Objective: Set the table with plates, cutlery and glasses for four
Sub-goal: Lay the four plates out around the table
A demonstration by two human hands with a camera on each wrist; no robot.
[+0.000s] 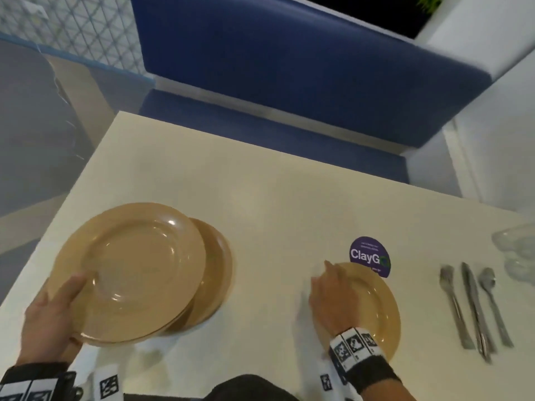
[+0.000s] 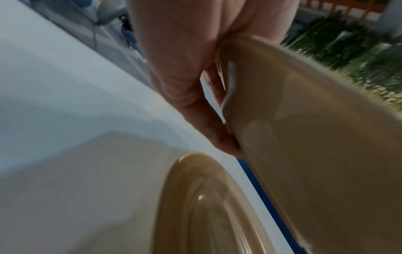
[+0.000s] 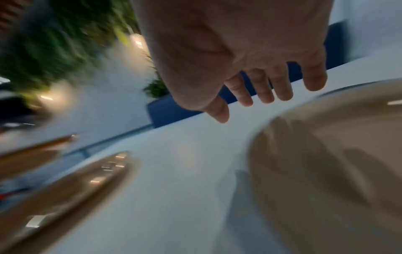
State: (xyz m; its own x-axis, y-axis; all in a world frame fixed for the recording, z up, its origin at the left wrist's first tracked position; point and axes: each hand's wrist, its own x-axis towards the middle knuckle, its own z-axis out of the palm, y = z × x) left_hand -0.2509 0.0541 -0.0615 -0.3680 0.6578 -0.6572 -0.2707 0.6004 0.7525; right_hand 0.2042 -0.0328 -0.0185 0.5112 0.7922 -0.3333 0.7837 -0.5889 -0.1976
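A: Plates are going out. On the table (image 1: 260, 180), the stack (image 1: 214, 270) sits left, and the left hand (image 1: 49, 316) grips a plate (image 1: 133, 270) lifted over it.

B: It needs a free place next. The right hand (image 1: 333, 296) hovers spread and empty over the laid plate (image 1: 376, 308); only the head view shows the cutlery (image 1: 474, 308).

A cream-white table (image 1: 275, 198) carried everything. Near its left side a tan plate (image 1: 215, 273) lay flat on the top. Toward the near edge, right of centre, a second tan plate (image 1: 379, 308) lay flat, covering the lower edge of a round purple sticker (image 1: 369, 251). Farther right a fork (image 1: 454, 305), a knife (image 1: 474, 308) and a spoon (image 1: 492, 299) lay side by side, with clear glasses (image 1: 518, 250) at the right edge.
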